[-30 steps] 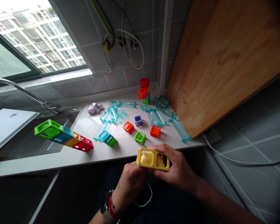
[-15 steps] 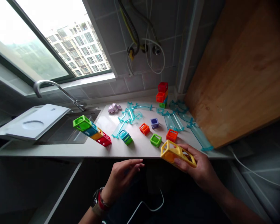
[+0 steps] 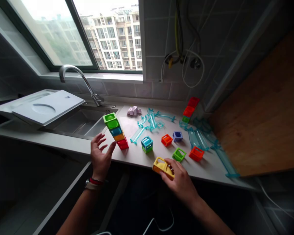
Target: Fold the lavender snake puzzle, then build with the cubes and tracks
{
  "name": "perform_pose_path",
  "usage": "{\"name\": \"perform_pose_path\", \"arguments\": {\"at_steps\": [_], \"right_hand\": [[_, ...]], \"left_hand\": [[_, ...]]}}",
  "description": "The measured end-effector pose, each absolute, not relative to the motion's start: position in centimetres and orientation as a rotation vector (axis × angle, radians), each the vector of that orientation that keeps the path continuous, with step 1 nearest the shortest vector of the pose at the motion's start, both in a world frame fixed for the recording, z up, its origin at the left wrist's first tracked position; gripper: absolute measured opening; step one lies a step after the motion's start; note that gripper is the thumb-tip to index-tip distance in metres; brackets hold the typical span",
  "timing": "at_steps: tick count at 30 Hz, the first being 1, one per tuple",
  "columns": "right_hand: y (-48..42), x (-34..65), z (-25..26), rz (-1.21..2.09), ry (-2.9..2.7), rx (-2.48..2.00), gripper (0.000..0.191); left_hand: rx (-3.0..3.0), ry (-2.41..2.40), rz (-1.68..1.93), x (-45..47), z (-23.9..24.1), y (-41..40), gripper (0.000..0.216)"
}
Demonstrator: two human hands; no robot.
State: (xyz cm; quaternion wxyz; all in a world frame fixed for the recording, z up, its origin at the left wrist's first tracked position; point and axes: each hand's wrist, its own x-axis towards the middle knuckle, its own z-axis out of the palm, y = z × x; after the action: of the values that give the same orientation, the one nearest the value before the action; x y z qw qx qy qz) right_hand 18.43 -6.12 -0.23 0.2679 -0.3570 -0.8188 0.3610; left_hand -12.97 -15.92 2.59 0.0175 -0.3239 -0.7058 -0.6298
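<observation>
While the right hand [image 3: 182, 181] grasps the yellow piece [image 3: 163, 167] by the front edge of the counter [image 3: 133, 155], the left hand [image 3: 100, 157] – loose-fingered, holding nothing – is at nine o'clock from it, just beside one tall stack [image 3: 117, 131]. Bare counter opens between stack and blue-green pair [image 3: 147, 143], ten to eleven o'clock. Two orange blocks [image 3: 196, 154], one green block [image 3: 178, 155], one purple block [image 3: 177, 137] sit between twelve and two.

We are viewing an elongated yellow open-frame block [image 3: 163, 167], lying aslant in the right hand [image 3: 182, 182], and a block tower [image 3: 116, 131], standing on the counter [image 3: 133, 154] and showing green, blue, orange and red downward.
</observation>
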Motion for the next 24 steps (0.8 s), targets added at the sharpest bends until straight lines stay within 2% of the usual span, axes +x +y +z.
{"name": "perform_pose_path", "arguments": {"at_steps": [2, 4, 9, 14, 17, 21, 24], "right_hand": [[-5.6, 17.0, -1.0, 0.829, -2.27, -0.94, 0.045], [-5.0, 16.1, -1.8, 0.738, -2.314, -0.909, 0.046], [-3.9, 15.4, -2.6, 0.544, -2.355, -0.869, 0.047], [-5.1, 15.7, -1.4, 0.425, -2.271, -0.749, 0.055], [-7.1, 15.6, 0.2, 0.489, -2.238, -0.639, 0.054], [-9.8, 14.3, 2.7, 0.782, -2.232, -0.581, 0.049], [-11.3, 12.8, 4.1, 1.052, -2.155, -0.673, 0.064]], "left_hand": [[-1.137, -2.241, -2.002, -15.1, 2.2, -14.7, 0.091], [-1.251, -2.249, -2.131, -16.5, 1.9, -13.4, 0.096], [-1.432, -2.1, -2.567, -17.2, 1.5, -11.2, 0.069], [-1.206, -1.978, -2.773, -16.5, 1.9, -11.2, 0.063], [-1.059, -1.883, -2.969, -15.1, 2.9, -12.3, 0.06], [-0.934, -1.885, -3.304, -11.2, 5.1, -14.9, 0.052], [-0.864, -1.983, -3.51, -7.5, 6.1, -16.9, 0.047]]}}
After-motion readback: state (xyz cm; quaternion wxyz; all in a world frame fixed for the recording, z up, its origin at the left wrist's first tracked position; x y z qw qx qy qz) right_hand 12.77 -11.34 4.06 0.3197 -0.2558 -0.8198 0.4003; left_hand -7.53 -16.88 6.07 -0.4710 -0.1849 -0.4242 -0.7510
